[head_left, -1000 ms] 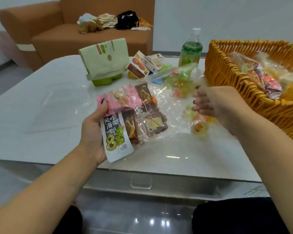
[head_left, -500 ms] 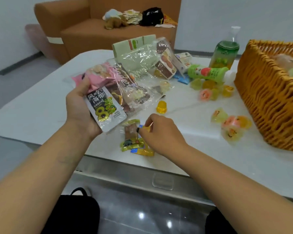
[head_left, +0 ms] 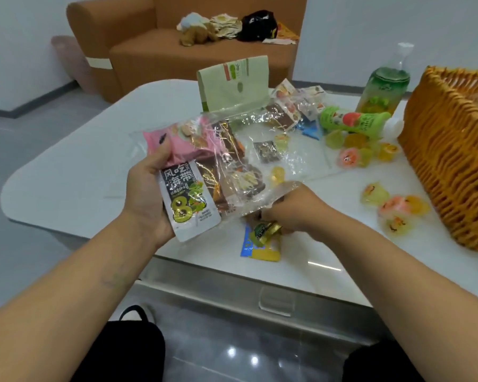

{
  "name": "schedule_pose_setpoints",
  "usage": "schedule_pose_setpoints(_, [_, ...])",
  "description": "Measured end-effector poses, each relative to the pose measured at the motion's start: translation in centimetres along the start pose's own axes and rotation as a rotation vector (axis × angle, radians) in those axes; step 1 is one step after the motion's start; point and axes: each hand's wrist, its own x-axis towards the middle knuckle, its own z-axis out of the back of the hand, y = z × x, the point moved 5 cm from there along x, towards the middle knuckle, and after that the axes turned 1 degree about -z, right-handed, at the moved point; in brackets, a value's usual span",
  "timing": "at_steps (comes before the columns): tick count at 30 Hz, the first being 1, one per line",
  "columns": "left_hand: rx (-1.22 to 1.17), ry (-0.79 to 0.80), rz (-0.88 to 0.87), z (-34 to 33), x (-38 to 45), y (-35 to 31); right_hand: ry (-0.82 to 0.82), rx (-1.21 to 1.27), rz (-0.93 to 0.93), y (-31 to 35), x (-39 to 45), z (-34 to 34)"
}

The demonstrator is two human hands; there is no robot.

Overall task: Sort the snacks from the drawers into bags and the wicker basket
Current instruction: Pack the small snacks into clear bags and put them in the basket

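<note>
Clear plastic bag [head_left: 262, 161] bulges with colourful snack packets [head_left: 204, 172].

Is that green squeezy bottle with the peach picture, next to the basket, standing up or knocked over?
Tipped over. The green bottle lies on its side on the white table, beside jelly cups.

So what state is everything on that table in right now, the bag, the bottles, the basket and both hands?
Clear plastic bag: mouth open, several snack packets inside.
Left hand: grips the bag and a seaweed packet.
Right hand: pinches a small green-gold snack at the table edge.
Green bottle: lying on its side.
Tall drink bottle: upright, capped.
Wicker basket: holds wrapped snacks.
Jelly cups: loose on the table.
</note>
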Motion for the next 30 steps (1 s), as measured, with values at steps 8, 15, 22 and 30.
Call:
schedule_pose_setpoints(8, [0.011,0.037,0.025,-0.8,-0.6,1.2,-0.19,0.342,-0.112,-3.9,-2.2,8.0])
schedule_pose_setpoints(15, [0.046,0.082,0.132,-0.6,-1.0,3.5,-0.267,0.789,-0.117,-6.4,-3.3,12.3])
schedule_pose_setpoints(22, [0.088,0.128,0.201,-0.1,-1.4,4.7,0.191,0.715,0.006,-5.1,-4.0,8.3])
schedule_pose_setpoints(30, [0.111,0.194,0.264,-0.6,-2.0,5.4,0.419,0.435,0.059,-3.7,-4.6,5.2])
